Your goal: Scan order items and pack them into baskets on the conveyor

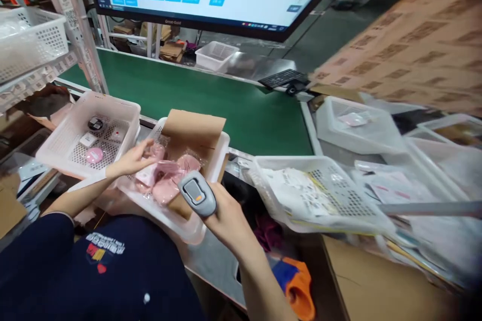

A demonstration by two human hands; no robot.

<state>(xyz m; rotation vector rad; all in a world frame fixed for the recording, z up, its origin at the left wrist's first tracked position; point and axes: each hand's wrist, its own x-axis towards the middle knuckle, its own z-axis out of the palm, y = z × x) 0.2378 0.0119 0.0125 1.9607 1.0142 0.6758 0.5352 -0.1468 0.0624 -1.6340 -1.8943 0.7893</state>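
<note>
My right hand [226, 210] is wrapped round a grey handheld barcode scanner [198, 193], held over the near side of a white plastic bin [181, 228]. My left hand [131, 160] reaches in over the bin's left side. Its thumb and fingers are on a pink item in clear plastic wrap [157, 151]. More pink items in clear plastic [165, 189] lie beneath both hands. An open brown cardboard box [194, 128] stands in the bin behind them, one flap raised. The scanner hides part of the bin's contents.
A second white basket [88, 103] on the left holds several small items, among them a pink round one [94, 155]. Behind runs a green conveyor belt [233, 105] under a monitor [188, 22]. To the right are a basket of white packages [263, 163] and a keyboard [284, 77].
</note>
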